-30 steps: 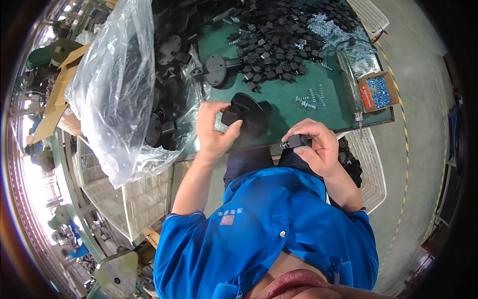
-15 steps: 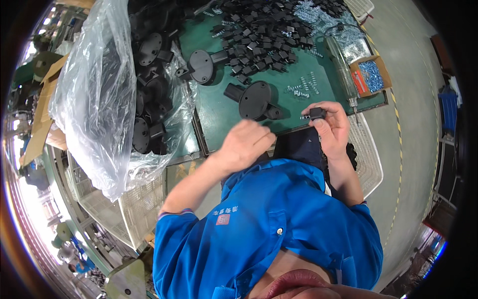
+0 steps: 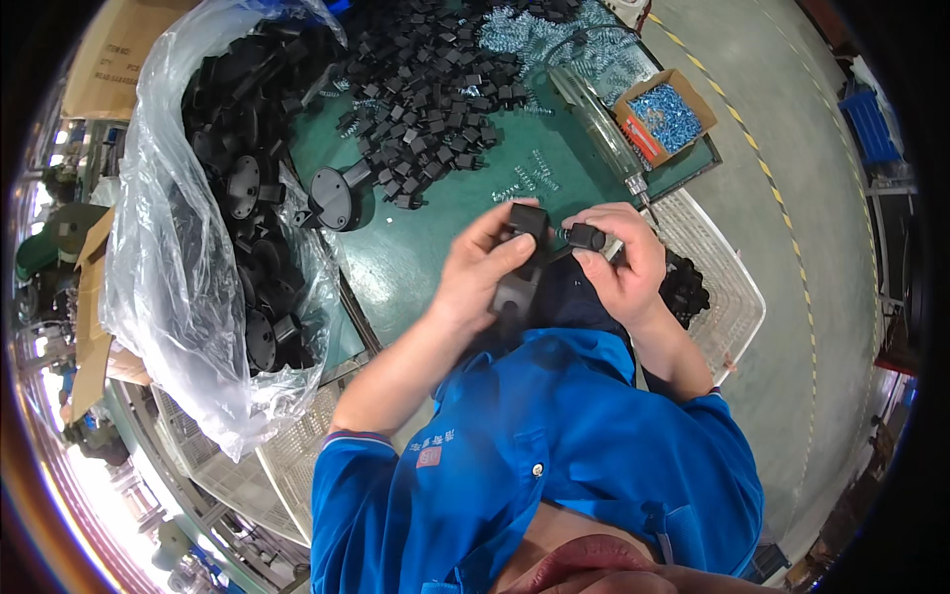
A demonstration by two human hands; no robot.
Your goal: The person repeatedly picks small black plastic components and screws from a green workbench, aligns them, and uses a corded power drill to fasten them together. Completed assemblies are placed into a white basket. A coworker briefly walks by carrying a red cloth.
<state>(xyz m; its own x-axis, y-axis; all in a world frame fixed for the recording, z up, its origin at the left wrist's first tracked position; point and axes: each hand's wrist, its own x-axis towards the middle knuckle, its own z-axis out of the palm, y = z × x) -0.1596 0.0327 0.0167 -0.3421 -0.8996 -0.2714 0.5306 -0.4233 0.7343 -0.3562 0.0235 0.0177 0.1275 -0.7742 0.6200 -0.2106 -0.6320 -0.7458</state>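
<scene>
The black plastic part [image 3: 517, 282] sits upright in the left hand [image 3: 485, 272], its square top end poking up above the knuckles, held over the near edge of the green counter [image 3: 445, 228]. The left hand's fingers are wrapped tight round the part's body, thumb pressed across the front. Just beside it, the right hand [image 3: 623, 267] pinches a small black clip [image 3: 584, 236] between thumb and fingertips, the clip level with the top end of the big part and very close to it; whether they touch cannot be told. Both hands hang right in front of the blue jacket [image 3: 554, 445]. Out on the counter, a round black disc with a short stem [image 3: 334, 196] lies near the left edge. A few loose metal springs [image 3: 524, 178] are scattered mid-counter, and behind them a broad heap of small black pieces [image 3: 426, 89] covers the far part. A long clear-bodied screwdriver [image 3: 599, 129] lies along the right edge, tip pointing toward the right hand, and a cardboard box of blue-tinted screws [image 3: 661, 117] sits at the far right corner. Off the left edge, a big clear plastic bag [image 3: 188, 267] bulges with more black parts. A white wire basket [image 3: 717, 287] hangs off the right near side with dark pieces in it.
</scene>
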